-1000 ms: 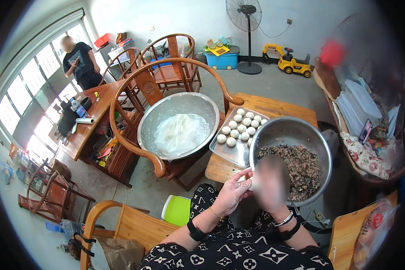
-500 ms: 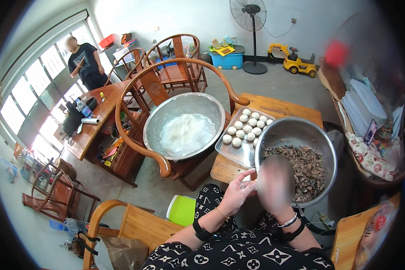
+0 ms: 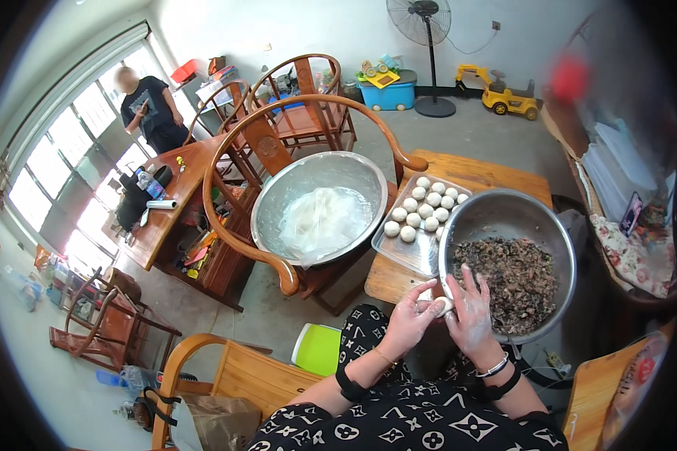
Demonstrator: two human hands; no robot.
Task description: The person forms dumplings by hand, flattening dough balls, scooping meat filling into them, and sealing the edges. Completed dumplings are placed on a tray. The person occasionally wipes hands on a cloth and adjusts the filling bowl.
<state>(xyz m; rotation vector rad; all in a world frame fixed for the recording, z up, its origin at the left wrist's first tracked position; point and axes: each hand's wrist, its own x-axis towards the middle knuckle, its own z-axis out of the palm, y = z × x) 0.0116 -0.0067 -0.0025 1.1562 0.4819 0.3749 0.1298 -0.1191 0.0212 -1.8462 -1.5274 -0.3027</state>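
Between my two hands, at the near rim of the filling bowl, is a small white dough ball [image 3: 444, 306]. My left hand [image 3: 408, 322] pinches it from the left with thumb and fingers. On its other side, my right hand [image 3: 472, 323] presses against it, its upper fingers raised and dusted with flour. The steel bowl [image 3: 569, 259] beside my hands holds chopped dark filling [image 3: 511, 282]. Just left of that bowl, a clear plastic tray [image 3: 406, 255] carries several round white dough balls [image 3: 421, 207].
A large metal basin [image 3: 271, 225] with pale dough under plastic film [image 3: 323, 218] rests on a wooden armchair [image 3: 287, 282]. The tray sits on a wooden table [image 3: 496, 173]. A green-topped stool [image 3: 317, 349] stands by my leg. Another person [image 3: 154, 113] stands at the far left.
My right hand, blurred before, now shows raised fingers, and the dough ball between my hands has come into sight. The whole view has shifted slightly.
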